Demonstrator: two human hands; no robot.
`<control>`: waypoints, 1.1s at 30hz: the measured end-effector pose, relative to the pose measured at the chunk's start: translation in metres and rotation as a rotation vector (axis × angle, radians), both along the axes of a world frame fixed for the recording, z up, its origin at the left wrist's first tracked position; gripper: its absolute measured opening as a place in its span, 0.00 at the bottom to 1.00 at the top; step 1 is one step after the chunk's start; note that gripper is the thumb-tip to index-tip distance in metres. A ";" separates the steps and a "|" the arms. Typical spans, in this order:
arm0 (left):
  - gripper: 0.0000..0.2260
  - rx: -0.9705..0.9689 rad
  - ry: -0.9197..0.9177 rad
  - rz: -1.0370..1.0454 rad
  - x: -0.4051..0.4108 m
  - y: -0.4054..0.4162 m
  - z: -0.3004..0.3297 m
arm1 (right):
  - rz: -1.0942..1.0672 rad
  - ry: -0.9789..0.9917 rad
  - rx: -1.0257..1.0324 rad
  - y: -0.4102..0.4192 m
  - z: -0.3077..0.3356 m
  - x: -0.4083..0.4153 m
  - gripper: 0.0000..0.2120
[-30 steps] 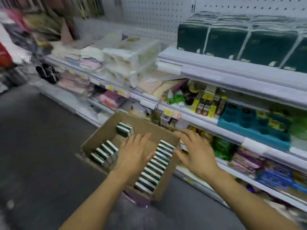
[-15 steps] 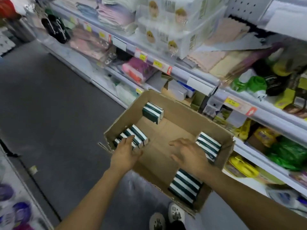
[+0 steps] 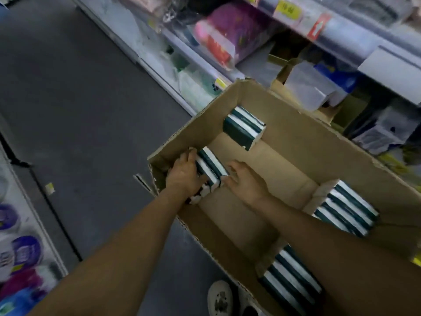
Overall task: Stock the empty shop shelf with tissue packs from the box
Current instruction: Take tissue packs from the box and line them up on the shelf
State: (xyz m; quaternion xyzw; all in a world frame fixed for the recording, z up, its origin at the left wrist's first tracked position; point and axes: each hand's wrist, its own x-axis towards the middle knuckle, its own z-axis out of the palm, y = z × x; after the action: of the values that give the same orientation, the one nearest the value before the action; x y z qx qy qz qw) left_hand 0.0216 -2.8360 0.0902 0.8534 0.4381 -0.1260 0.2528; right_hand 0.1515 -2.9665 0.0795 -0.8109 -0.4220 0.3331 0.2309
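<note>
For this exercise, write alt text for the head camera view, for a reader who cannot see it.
Both hands reach into a cardboard box on a shop floor, left hand and right hand flanking a green-and-white tissue pack row. More packs sit elsewhere inside; stocked shelves stand behind.

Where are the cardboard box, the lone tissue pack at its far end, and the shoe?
cardboard box (image 3: 303, 142), head view, far inner wall.
lone tissue pack (image 3: 243, 127), head view, striped top.
shoe (image 3: 219, 297), head view, white toe.
</note>
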 end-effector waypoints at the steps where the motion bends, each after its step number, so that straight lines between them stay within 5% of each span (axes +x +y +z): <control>1: 0.38 0.033 0.009 -0.033 0.000 0.002 -0.005 | -0.002 0.025 0.002 0.006 -0.009 0.000 0.22; 7: 0.32 0.235 0.137 -0.202 0.008 0.010 -0.016 | -0.063 0.133 -0.026 0.020 -0.035 0.004 0.27; 17: 0.23 0.302 0.162 -0.415 0.019 0.001 0.008 | -0.123 0.214 -0.053 -0.018 -0.023 0.021 0.13; 25: 0.12 -0.148 -0.116 -0.188 0.019 -0.024 0.085 | -0.267 0.118 0.044 -0.085 0.068 0.050 0.16; 33: 0.10 -0.310 -0.518 0.105 0.026 -0.068 0.190 | -0.325 -0.019 0.241 -0.161 0.197 0.061 0.20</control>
State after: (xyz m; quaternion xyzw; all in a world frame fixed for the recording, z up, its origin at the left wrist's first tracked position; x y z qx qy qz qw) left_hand 0.0474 -2.9043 0.2803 0.7846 0.3779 0.0436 0.4896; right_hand 0.2125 -3.1272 0.2761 -0.8380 -0.3247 0.2307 0.3730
